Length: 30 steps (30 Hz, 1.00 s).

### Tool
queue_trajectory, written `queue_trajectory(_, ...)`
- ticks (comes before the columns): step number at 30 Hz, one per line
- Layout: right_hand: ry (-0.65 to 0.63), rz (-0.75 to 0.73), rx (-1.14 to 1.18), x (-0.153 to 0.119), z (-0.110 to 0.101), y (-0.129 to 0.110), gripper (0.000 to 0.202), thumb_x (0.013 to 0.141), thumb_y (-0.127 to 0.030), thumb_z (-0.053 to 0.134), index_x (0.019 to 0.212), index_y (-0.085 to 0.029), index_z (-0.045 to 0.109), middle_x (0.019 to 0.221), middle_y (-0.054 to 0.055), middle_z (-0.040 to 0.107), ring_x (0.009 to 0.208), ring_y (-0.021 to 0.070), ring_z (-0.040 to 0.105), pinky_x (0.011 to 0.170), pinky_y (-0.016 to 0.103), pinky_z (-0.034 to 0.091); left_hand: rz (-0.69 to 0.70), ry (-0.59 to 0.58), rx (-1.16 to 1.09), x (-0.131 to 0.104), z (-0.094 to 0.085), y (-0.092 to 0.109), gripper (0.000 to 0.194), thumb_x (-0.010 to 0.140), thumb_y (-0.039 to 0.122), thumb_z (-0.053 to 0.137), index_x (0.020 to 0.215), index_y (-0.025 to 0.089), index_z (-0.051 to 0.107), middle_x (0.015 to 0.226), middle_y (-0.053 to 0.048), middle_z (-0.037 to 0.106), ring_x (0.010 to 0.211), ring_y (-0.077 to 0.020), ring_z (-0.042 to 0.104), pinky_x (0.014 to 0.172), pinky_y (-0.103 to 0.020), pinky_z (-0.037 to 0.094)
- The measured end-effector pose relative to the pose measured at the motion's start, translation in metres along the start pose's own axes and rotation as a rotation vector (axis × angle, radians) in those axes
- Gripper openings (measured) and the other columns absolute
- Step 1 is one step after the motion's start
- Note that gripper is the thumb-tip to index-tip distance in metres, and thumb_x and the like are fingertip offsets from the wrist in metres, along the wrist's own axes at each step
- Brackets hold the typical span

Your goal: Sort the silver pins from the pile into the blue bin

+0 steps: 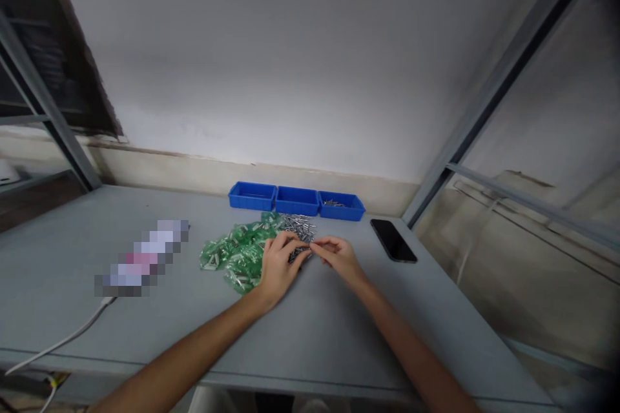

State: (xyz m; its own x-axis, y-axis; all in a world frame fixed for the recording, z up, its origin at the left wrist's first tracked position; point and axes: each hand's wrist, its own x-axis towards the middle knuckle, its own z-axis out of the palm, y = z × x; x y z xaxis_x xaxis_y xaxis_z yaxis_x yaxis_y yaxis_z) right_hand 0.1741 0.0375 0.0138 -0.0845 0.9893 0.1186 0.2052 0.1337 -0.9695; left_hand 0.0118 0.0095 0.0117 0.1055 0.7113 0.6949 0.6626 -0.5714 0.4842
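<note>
My left hand [281,266] is closed in a pinch at the front of a pile of small metal pins [299,224]. Its fingertips meet those of my right hand [339,258], which is pinched too. Whatever lies between the fingertips is too small to make out. Green plastic bags [242,251] with metal parts inside lie just left of my left hand. Part of the metal pile is hidden behind my hands.
Behind the pile stand three blue trays: left [252,205], middle [296,210] and right [341,213], the right one holding some metal pieces. A black phone [393,241] lies at right. A blurred-out device [143,258] with a white cable [72,335] is at left.
</note>
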Motion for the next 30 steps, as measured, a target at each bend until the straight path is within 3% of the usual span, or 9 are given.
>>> queue_trajectory(8,-0.094,-0.036,-0.025,-0.008,0.002,-0.011,0.029,0.065,-0.04,0.069,0.081,-0.016,0.07,0.052,-0.002,0.058,0.044,0.0084,0.047,0.041,0.02,0.034,-0.04,-0.005,-0.073,0.001,0.006,-0.007,0.01,0.078,0.026,0.061,0.085,0.022,0.066,0.094,-0.004,0.059,0.091,-0.0197,0.055,0.078,-0.035,0.039)
queue_trajectory(12,-0.072,-0.003,-0.063,-0.004,-0.005,-0.012,0.035,0.07,-0.043,0.064,0.092,-0.017,0.069,0.05,-0.002,0.057,0.042,0.0081,0.046,0.039,0.019,0.034,-0.078,0.015,-0.159,0.002,0.006,-0.007,0.009,0.079,0.027,0.06,0.083,0.021,0.065,0.093,-0.004,0.056,0.089,-0.0189,0.054,0.081,-0.035,0.041)
queue_trajectory(15,-0.046,-0.046,-0.128,-0.002,-0.009,-0.012,0.035,0.072,-0.044,0.062,0.094,-0.018,0.068,0.065,0.001,0.064,0.046,0.0084,0.049,0.041,0.019,0.038,-0.117,0.053,-0.243,0.002,0.006,-0.008,0.01,0.081,0.027,0.057,0.083,0.02,0.064,0.091,-0.005,0.054,0.087,-0.0178,0.054,0.08,-0.034,0.043)
queue_trajectory(19,-0.12,-0.157,-0.212,-0.004,-0.008,-0.016,0.028,0.073,-0.041,0.061,0.09,-0.021,0.07,0.088,0.005,0.066,0.054,0.0094,0.055,0.048,0.021,0.043,-0.115,0.087,-0.306,0.002,0.006,-0.007,0.008,0.082,0.024,0.056,0.083,0.019,0.062,0.09,-0.004,0.052,0.085,-0.0165,0.053,0.077,-0.031,0.044)
queue_trajectory(24,-0.142,-0.194,-0.323,-0.009,-0.004,-0.022,0.019,0.077,-0.037,0.06,0.085,-0.023,0.071,0.074,0.002,0.066,0.053,0.0104,0.055,0.047,0.022,0.042,-0.101,0.106,-0.307,0.004,0.001,-0.004,0.005,0.081,0.019,0.057,0.082,0.018,0.061,0.09,-0.004,0.05,0.087,-0.0165,0.052,0.078,-0.031,0.043)
queue_trajectory(30,-0.219,-0.225,-0.364,-0.017,0.001,-0.028,0.018,0.081,-0.035,0.056,0.083,-0.024,0.07,0.076,0.001,0.066,0.057,0.0113,0.056,0.048,0.022,0.041,-0.053,0.058,-0.307,0.004,-0.005,-0.002,0.005,0.081,0.019,0.054,0.084,0.018,0.058,0.091,-0.005,0.051,0.089,-0.0183,0.052,0.079,-0.033,0.043)
